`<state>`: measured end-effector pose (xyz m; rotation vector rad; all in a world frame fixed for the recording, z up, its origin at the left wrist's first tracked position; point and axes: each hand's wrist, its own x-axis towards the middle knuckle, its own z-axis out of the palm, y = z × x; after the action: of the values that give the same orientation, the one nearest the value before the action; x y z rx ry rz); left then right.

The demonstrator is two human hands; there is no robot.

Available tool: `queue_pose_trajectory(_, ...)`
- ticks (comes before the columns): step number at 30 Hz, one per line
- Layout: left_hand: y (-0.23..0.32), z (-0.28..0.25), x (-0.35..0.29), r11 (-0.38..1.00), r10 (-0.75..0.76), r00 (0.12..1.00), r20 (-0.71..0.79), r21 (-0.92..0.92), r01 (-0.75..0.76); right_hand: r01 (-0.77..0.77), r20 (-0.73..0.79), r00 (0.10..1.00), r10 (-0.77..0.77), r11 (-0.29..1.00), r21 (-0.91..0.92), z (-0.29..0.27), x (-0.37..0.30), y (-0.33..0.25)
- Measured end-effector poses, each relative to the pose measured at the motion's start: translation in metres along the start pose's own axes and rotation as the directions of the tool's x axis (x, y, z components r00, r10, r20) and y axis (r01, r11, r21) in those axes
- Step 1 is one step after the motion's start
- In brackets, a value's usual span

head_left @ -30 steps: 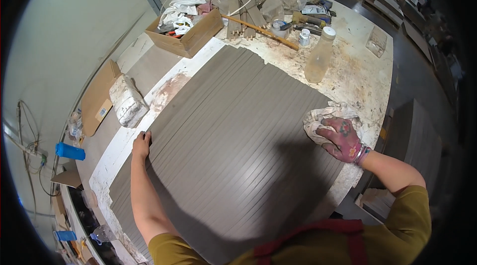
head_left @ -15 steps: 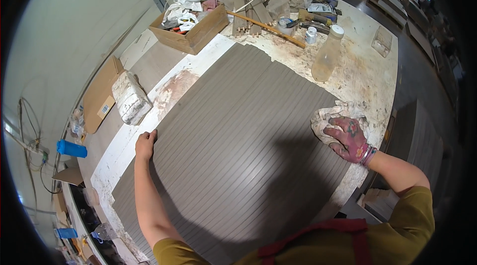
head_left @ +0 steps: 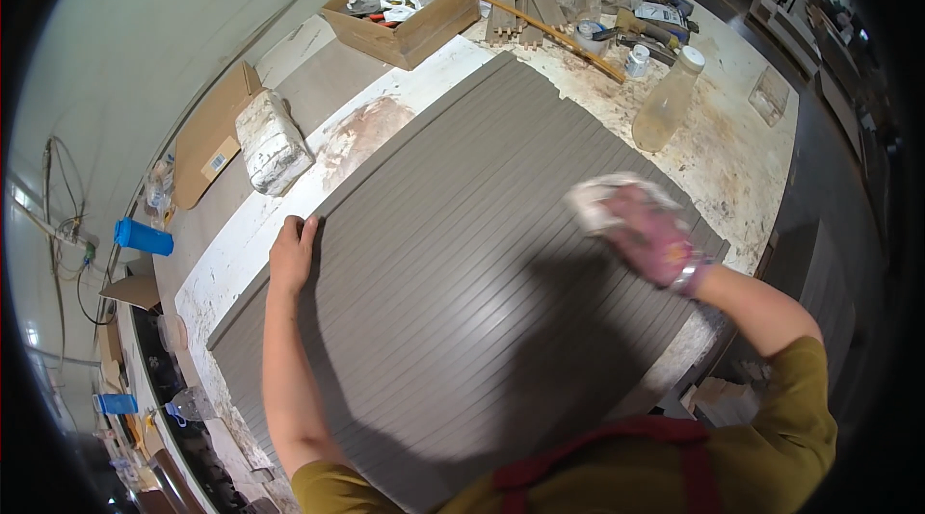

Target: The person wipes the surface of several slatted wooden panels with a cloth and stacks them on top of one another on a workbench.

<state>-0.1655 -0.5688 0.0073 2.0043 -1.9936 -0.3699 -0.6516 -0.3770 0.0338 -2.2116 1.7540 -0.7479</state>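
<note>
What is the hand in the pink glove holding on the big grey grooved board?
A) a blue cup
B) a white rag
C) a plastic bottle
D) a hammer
B: the right hand in the pink glove presses a crumpled white rag onto the big grey grooved board.

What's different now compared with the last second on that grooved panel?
The right hand, in a stained pink glove, has slid with its white rag from the panel's right edge inward onto the grey grooved panel. It grips the rag as before. The bare left hand stays flat on the panel's left edge. The panel, the cardboard box and the plastic bottle have not moved.
</note>
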Motion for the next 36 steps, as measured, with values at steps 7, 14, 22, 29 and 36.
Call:
queue_pose_trajectory(7,-0.006,0.031,-0.018,0.977,0.062,0.974,-0.216,0.211,-0.016,0.721,0.362,0.604,-0.710,0.680,0.131,0.152,0.061,-0.159)
queue_pose_trajectory(14,0.004,0.035,-0.017,0.961,0.069,0.967,-0.247,0.278,0.003,0.042,0.171,0.983,0.062,0.834,-0.550,0.072,0.215,0.037)
queue_pose_trajectory(22,0.002,0.039,-0.017,0.942,0.146,0.928,-0.343,0.334,-0.025,0.508,0.294,0.852,-0.434,0.822,-0.258,0.135,0.117,-0.099)
queue_pose_trajectory(29,-0.011,0.043,-0.026,0.979,0.098,0.894,-0.437,0.203,-0.008,0.615,0.591,0.559,-0.582,0.769,0.175,0.093,0.002,-0.177)
queue_pose_trajectory(36,0.000,0.046,-0.024,0.981,0.075,0.876,-0.476,0.193,0.021,0.061,0.123,0.992,-0.020,0.940,-0.336,-0.010,-0.065,0.080)
